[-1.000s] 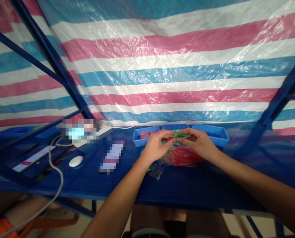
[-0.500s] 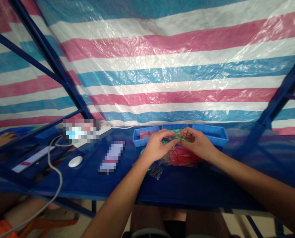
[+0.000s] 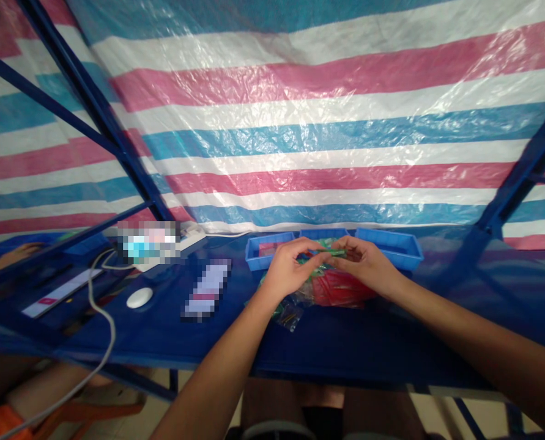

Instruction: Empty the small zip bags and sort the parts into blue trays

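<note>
My left hand (image 3: 295, 267) and my right hand (image 3: 368, 264) meet above the blue table. A small green plastic packet (image 3: 337, 252) is pinched between their fingertips; its contents are too small to make out. Below them lies a heap of red plastic packets (image 3: 336, 292). Left of this heap, partly under my left wrist, sits a small clear bag (image 3: 291, 318) with thin yellowish pieces inside. Behind my hands stand a left blue bin (image 3: 257, 263) holding something reddish, a middle blue bin (image 3: 322, 233) mostly hidden, and a right blue bin (image 3: 405, 260).
A phone-shaped blurred object (image 3: 208, 288) and a white oval object (image 3: 139, 298) lie to the left. Behind them is a white power strip (image 3: 194, 239). A pale cable (image 3: 111, 330) hangs over the table edge. Another person's hand (image 3: 24, 250) shows at far left.
The green packet has turned slightly and shifted a little to the right in my fingertips. My hands stay almost in place. At far left, the other person's hand has moved slightly.
</note>
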{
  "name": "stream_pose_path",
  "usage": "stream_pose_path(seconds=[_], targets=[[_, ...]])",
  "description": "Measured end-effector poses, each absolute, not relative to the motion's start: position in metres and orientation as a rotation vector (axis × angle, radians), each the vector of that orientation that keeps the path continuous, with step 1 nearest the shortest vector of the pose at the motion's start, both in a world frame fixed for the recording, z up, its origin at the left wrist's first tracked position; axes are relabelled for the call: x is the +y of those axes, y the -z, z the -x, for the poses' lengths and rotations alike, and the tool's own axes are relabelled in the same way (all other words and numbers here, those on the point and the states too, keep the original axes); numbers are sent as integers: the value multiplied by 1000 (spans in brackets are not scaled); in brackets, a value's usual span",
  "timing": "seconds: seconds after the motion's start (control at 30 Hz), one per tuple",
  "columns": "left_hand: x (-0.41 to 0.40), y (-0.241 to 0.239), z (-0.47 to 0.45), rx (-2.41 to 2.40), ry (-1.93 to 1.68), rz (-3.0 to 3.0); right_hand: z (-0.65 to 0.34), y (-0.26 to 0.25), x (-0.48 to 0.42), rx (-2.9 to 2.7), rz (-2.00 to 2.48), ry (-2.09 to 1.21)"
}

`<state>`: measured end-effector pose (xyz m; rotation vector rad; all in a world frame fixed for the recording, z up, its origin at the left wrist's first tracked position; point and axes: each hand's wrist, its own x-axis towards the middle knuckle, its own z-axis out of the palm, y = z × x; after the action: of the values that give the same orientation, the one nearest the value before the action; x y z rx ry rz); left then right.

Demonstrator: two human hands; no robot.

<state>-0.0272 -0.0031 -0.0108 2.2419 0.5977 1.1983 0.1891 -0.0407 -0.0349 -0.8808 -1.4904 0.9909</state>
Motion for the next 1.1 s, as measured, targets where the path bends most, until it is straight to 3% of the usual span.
stream_pose_path(seconds=[0.53,1.1], targets=[[3,20,21,561,-1059,-1835,-191,32,-40,-1408,954,-889],[-3,22,23,654,-1156,-2109,-184,33,-45,-1466,888,-940]])
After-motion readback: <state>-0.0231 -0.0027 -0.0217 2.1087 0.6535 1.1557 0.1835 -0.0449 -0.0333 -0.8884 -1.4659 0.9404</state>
